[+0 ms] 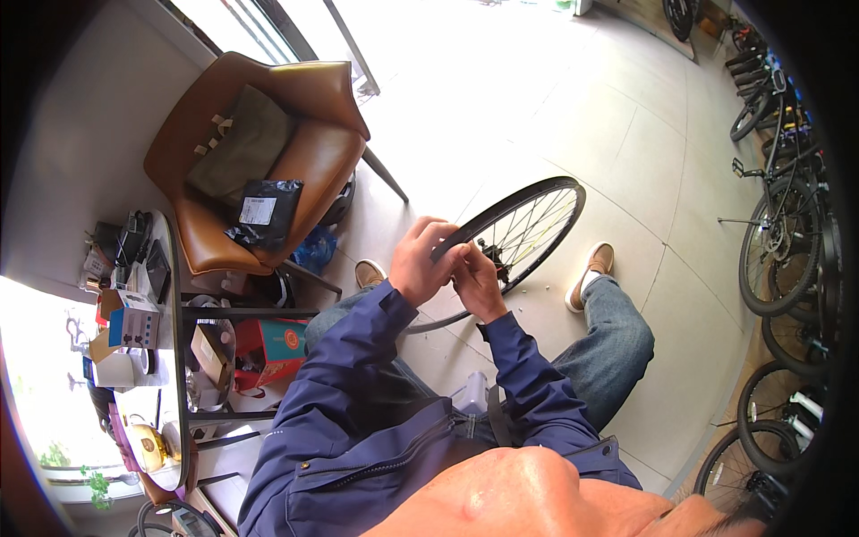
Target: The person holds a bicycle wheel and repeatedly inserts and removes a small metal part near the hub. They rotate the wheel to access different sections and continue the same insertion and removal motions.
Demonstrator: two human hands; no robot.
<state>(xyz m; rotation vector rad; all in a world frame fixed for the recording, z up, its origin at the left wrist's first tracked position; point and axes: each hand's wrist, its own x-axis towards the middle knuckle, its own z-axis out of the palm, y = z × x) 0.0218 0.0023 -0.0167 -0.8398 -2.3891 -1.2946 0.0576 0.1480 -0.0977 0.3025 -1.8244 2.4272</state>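
A bicycle wheel with a black rim and thin spokes stands tilted between my legs, its hub facing my right hand. My left hand is closed round the upper left part of the rim. My right hand sits just beside it, fingers curled and pressed against the same stretch of rim from the spoke side. The thumbs are close together there. My fingers hide that part of the rim, so I cannot tell whether anything small is pinched between them.
A brown leather armchair with a black parcel stands at the left. Below it, a cluttered table holds boxes, with a red and teal box beside it. Several bicycles line the right side. Small pale bits lie on the tiled floor.
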